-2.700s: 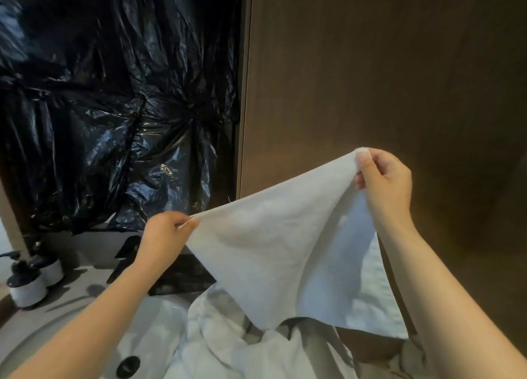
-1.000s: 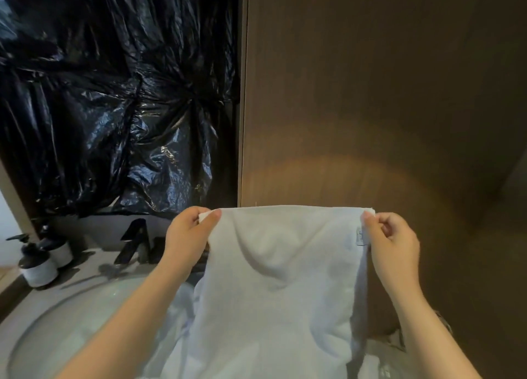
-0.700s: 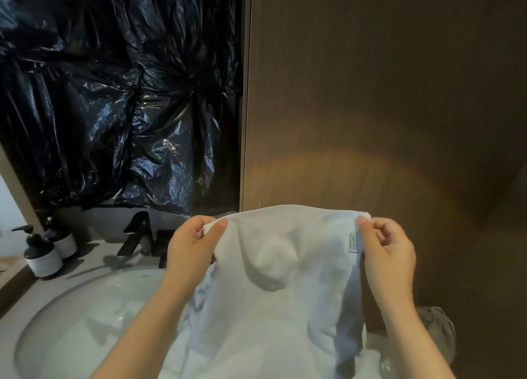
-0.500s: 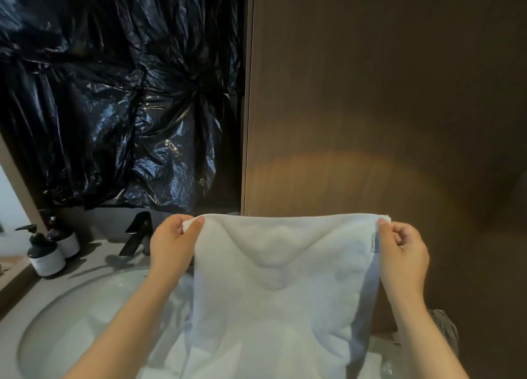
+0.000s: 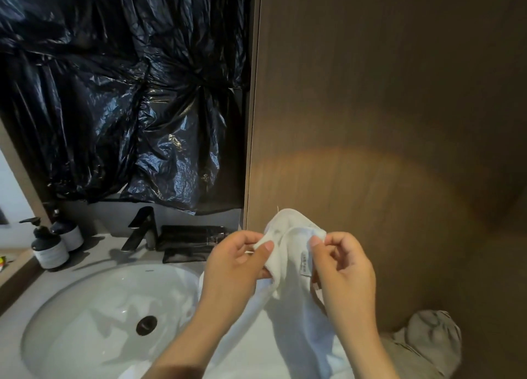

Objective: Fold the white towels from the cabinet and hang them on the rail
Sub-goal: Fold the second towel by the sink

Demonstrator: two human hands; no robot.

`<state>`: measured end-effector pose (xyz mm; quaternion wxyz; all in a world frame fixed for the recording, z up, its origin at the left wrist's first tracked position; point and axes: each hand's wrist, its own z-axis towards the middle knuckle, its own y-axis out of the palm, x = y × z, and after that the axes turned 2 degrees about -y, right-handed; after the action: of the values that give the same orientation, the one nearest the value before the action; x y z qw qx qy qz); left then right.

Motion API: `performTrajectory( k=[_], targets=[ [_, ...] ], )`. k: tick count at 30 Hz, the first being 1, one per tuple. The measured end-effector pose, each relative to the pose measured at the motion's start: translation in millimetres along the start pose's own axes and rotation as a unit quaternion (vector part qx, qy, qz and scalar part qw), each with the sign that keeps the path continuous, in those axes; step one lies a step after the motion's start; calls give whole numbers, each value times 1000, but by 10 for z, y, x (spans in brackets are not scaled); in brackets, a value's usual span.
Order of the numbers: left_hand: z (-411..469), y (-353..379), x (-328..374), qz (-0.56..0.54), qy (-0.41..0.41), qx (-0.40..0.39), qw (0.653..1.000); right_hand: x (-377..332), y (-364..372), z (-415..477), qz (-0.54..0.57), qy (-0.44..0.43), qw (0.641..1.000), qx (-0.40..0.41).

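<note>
White towel (image 5: 295,299), one: held over the right edge of the sink (image 5: 85,307), its lower part draping down. Left hand (image 5: 239,262) and right hand (image 5: 342,267), spread wide a moment earlier, had come together, each pinching a top corner. Judged: first fold forming, hanging still outstanding.

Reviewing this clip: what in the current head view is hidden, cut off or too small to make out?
- Rail: nowhere in the head view.
- White towel: lower end cut off by the bottom edge; the forearms cover part.
- Towel label: print too small to read.
- Pump bottles: label print too small.
- Black plastic sheet: hides whatever is behind it.
- Left hand and right hand: their fingers cover the towel corners they pinch.
</note>
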<state>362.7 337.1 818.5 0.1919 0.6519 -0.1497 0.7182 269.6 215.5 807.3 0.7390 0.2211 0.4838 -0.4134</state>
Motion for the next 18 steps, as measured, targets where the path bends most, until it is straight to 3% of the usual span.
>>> performTrajectory(
  k=[4,12,18],
  targets=[
    [-133,32,-28,-18,1,5,1000,-34,67,-140,8,-1,1000,-10],
    [-252,-39,-60,-53,-2,-3,999,-16,31,-234,58,34,988,-139],
    [-297,-106,-69,-96,-13,-13,995,-81,-106,-169,9,11,970,-245]
  ],
)
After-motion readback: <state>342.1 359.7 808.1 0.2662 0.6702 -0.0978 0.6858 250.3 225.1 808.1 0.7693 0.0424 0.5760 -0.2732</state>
